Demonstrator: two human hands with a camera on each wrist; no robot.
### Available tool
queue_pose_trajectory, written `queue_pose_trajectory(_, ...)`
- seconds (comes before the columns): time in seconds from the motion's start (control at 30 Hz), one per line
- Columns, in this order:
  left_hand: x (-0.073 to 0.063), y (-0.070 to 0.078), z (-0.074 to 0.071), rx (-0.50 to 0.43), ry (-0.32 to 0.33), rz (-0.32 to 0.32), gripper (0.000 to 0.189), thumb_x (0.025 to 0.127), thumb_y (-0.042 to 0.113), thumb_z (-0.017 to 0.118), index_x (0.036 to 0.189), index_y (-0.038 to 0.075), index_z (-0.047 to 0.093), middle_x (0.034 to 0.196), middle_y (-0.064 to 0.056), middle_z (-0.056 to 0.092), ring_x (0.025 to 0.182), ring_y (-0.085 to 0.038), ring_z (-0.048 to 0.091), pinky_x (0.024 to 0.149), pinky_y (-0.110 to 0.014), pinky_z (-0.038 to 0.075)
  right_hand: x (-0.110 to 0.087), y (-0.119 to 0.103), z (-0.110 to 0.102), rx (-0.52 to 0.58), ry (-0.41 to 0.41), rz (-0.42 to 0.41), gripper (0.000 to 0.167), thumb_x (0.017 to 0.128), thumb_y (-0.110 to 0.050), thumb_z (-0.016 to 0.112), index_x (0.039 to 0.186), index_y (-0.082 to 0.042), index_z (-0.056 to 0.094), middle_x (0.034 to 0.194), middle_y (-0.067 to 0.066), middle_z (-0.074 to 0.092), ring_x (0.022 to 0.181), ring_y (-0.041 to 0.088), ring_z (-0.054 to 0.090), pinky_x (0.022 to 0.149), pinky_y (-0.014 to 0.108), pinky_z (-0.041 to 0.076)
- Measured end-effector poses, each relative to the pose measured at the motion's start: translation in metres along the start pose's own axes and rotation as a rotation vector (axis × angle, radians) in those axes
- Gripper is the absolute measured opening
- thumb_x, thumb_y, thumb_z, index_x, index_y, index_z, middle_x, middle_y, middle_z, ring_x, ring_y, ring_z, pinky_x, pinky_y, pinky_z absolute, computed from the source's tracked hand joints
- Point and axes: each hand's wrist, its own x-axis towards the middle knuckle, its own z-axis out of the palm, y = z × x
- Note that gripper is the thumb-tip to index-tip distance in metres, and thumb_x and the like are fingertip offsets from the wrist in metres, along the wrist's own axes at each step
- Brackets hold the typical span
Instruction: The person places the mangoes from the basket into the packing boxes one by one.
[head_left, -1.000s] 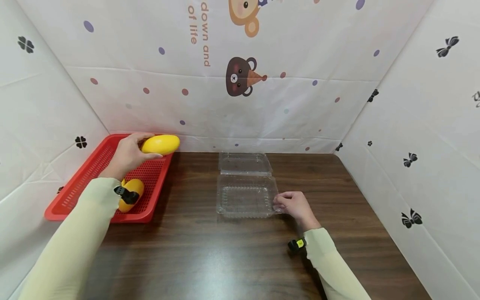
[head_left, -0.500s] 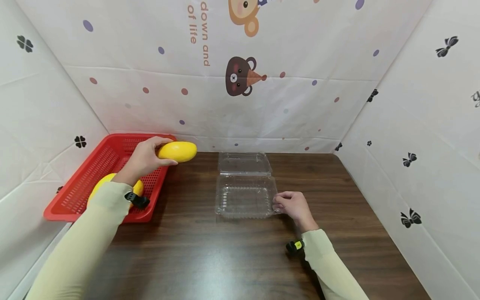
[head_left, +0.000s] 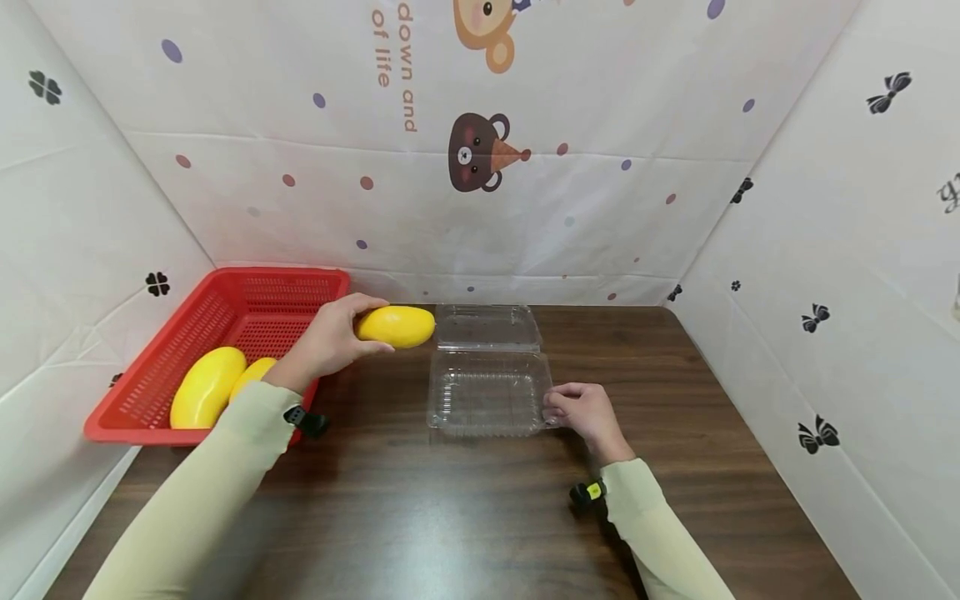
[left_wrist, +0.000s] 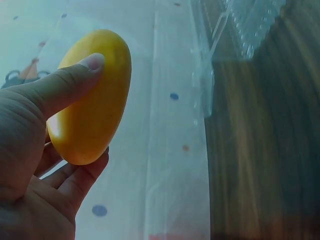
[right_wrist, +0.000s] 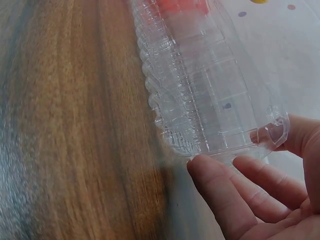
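My left hand holds a smooth yellow mango between thumb and fingers, above the table and just left of the container's lid. The left wrist view shows the thumb lying across the mango, the fingers behind it. A clear plastic clamshell container lies unfolded in the middle, its lid towards the wall. At the container's near right corner, my right hand pinches the rim; in the right wrist view the thumb is partly seen through the plastic.
A red perforated basket stands at the left, with one yellow mango and another partly behind my left forearm. Printed white sheets rise behind and on both sides of the dark wooden table.
My left hand has carried the mango rightwards from above the basket to beside the container's lid, uncovering the mangoes in the basket. The right hand has stayed at the corner.
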Motion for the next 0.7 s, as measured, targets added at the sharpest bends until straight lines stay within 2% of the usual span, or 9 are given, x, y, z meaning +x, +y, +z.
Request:
queue_pose_trajectory(0.2,-0.002,0.011,0.018,0.030,0.007,0.043,0.072,0.075,0.031,0.093,0.136,0.008,0.063,0.124,-0.010,0.067,0.106,-0.028,0.063,0.097,-0.049,0.055,0.000,0.001,0.001,0.002,0.002,0.000,0.024,0.092,-0.010,0.073,0.109,0.007,0.073,0.097,0.021,0.077,0.078,0.018,0.075,0.066,0.027,0.062)
queue_pose_trajectory(0.4,-0.002,0.019,0.033,-0.004,-0.019,0.068,0.071,0.074,0.029,0.094,0.134,0.007,0.063,0.125,-0.009,0.067,0.107,-0.027,0.063,0.096,-0.047,0.055,0.000,0.003,0.001,0.010,-0.002,0.002,0.025,0.092,-0.009,0.073,0.110,0.008,0.072,0.096,0.021,0.077,0.077,0.017,0.075,0.066,0.027,0.062)
queue_pose_trajectory(0.7,0.000,0.024,0.061,-0.014,-0.071,0.064,0.067,0.074,0.028,0.094,0.131,0.010,0.065,0.121,-0.004,0.066,0.103,-0.023,0.062,0.095,-0.043,0.056,0.000,0.000,0.001,0.004,-0.007,-0.013,0.026,0.091,-0.009,0.073,0.110,0.009,0.072,0.089,0.016,0.077,0.074,0.015,0.074,0.065,0.026,0.061)
